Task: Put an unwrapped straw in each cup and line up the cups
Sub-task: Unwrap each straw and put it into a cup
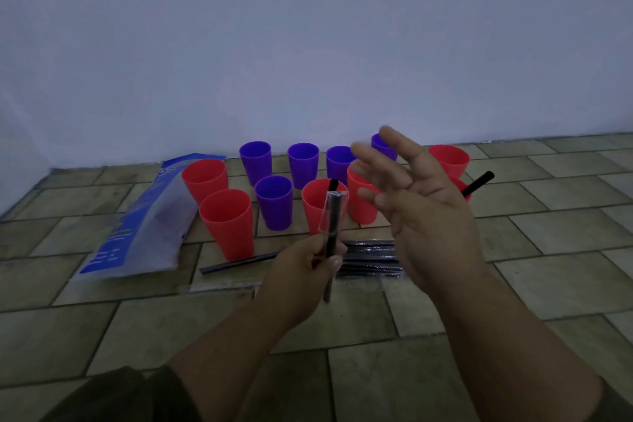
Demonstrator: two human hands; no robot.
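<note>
Several red and purple cups stand on the tiled floor near the wall, among them a near red cup and a purple cup. My left hand pinches a black straw in its clear wrapper, held upright before a red cup with a black straw in it. My right hand hovers to the right of the wrapped straw, fingers spread and holding nothing. Another black straw sticks out of a red cup mostly hidden behind my right hand. More wrapped straws lie on the floor under my hands.
A blue and white plastic bag lies left of the cups. One loose wrapped straw and an empty clear wrapper lie in front of the near red cup. The white wall stands right behind the cups.
</note>
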